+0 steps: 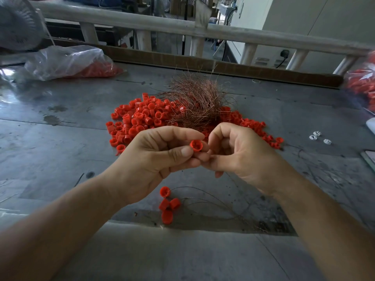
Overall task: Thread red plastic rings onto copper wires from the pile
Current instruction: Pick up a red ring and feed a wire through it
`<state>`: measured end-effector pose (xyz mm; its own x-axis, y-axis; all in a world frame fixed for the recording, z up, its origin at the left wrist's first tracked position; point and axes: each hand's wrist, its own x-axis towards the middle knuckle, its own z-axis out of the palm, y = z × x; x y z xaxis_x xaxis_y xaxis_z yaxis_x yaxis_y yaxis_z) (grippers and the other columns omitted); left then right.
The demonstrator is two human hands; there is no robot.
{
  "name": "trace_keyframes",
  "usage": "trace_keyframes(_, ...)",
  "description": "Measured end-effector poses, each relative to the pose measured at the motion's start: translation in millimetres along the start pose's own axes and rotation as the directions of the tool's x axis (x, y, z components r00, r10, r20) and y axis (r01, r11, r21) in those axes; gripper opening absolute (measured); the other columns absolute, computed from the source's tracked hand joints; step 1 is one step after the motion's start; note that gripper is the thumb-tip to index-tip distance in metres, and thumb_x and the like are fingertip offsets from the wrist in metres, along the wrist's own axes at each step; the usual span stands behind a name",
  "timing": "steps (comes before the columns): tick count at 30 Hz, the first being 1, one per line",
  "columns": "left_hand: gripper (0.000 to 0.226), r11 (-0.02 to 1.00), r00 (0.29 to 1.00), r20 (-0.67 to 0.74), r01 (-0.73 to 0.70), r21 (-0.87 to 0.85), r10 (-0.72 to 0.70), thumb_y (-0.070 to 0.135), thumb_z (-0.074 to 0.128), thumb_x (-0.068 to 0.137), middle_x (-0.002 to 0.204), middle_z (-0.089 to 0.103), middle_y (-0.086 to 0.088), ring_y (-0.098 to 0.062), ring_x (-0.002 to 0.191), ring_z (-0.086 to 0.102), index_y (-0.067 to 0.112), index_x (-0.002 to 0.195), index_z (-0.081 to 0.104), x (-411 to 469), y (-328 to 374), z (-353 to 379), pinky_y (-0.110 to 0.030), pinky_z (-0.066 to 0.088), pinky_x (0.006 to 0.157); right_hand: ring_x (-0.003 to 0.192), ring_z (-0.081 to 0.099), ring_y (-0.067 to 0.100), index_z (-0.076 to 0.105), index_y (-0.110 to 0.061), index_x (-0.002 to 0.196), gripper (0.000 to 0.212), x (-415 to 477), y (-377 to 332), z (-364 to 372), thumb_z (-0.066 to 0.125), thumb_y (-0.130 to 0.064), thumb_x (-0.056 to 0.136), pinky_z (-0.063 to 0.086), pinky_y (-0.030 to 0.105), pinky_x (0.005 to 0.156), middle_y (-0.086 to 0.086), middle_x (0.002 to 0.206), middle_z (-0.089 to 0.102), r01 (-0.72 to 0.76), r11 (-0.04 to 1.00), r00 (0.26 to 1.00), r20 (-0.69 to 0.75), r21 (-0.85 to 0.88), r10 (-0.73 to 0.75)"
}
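A red plastic ring is pinched between the thumb and forefinger of my left hand, its open end facing me. My right hand is closed right beside it, fingertips touching the left hand's; any wire it pinches is too thin to make out. Behind the hands lies a pile of red rings with a tangled bundle of copper wires on top. Below the hands, several red rings on thin wires lie near the table's front edge.
The grey worktable carries a clear plastic bag of red rings at the back left and another bag at the right edge. Small white parts lie at the right. A railing runs behind.
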<state>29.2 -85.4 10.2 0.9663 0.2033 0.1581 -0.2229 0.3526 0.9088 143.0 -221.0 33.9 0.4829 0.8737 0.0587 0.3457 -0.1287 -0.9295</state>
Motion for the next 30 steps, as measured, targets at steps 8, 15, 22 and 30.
trace_keyframes(8,0.025,0.998,0.989,-0.149,-0.019,-0.052,0.011,0.009,0.067,0.054,0.078,0.073,-0.009,-0.015,0.073,0.071,0.011,0.077,0.076,1.3,3.0,2.9,-0.017,0.054,0.061,0.061,0.057,0.008,0.06,-0.025,0.064,0.017,13.8,27.4,-56.9,0.07,-0.024,0.079,0.042,0.023,0.063,-0.011,0.061,0.06,-0.201,0.818,0.887,-0.455,-0.54,-0.082)
trace_keyframes(15,0.022,0.999,0.99,-0.139,-0.006,-0.037,0.001,0.004,0.061,0.064,0.079,0.073,-0.009,-0.015,0.074,0.071,0.011,0.078,0.076,-0.3,2.7,4.4,-0.017,0.054,0.062,0.066,0.051,0.006,0.07,-0.019,0.092,0.014,24.1,49.8,-48.3,0.07,-0.019,0.078,0.034,0.02,0.064,-0.012,0.068,0.056,-0.218,0.734,0.933,-0.357,-0.644,-0.036)
trace_keyframes(22,0.026,1.0,0.992,-0.126,-0.001,-0.021,-0.002,0.0,0.056,0.067,0.081,0.073,-0.009,-0.015,0.075,0.071,0.011,0.081,0.075,0.4,1.4,3.0,-0.018,0.054,0.064,0.08,0.055,0.013,0.067,-0.016,0.095,0.016,29.0,55.5,-39.4,0.069,-0.019,0.08,0.04,0.022,0.071,-0.007,0.078,0.056,-0.2,0.651,0.94,-0.332,-0.732,-0.085)
trace_keyframes(30,0.026,1.0,0.993,-0.122,0.008,0.021,-0.005,0.0,0.057,0.067,0.083,0.073,-0.009,-0.016,0.077,0.071,0.012,0.082,0.075,0.4,-0.4,1.3,-0.018,0.054,0.064,0.057,0.056,0.007,0.057,-0.019,0.07,0.018,22.4,37.2,-51.0,0.071,-0.008,0.076,0.043,0.017,0.054,-0.006,0.063,0.059,-0.215,0.903,0.952,-0.288,-0.372,0.109)
